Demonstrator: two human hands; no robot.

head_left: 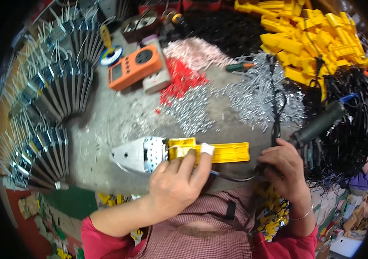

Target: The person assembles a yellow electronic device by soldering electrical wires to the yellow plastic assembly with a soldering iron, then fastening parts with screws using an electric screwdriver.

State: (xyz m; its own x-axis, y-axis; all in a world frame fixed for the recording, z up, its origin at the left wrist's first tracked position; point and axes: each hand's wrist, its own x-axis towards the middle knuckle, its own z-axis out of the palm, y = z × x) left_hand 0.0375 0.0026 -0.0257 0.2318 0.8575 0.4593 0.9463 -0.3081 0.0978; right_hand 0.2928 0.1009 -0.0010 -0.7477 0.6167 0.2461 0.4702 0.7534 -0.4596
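Note:
A small iron-like tool lies on the grey bench, with a pointed silver metal plate (131,153), a perforated metal bracket (154,151) and an open yellow plastic handle shell (231,152). My left hand (176,184) is closed over the shell's near edge, its fingertips down inside it. Something white (207,149) sits at one fingertip; whether it is tape or a part I cannot tell. To the right, my right hand (282,168) is closed around a black cord (235,178). The cord runs left toward the shell, with a bit of blue wire at its end.
Stacked metal plates with white wires (56,88) line the left. An orange meter (134,67) stands behind. Piles of red sleeves (182,80), silver pins (192,110), silver screws (255,95) and yellow shells (313,41) cover the far side. A dark-handled power tool (320,123) hangs at right near black cords (352,138).

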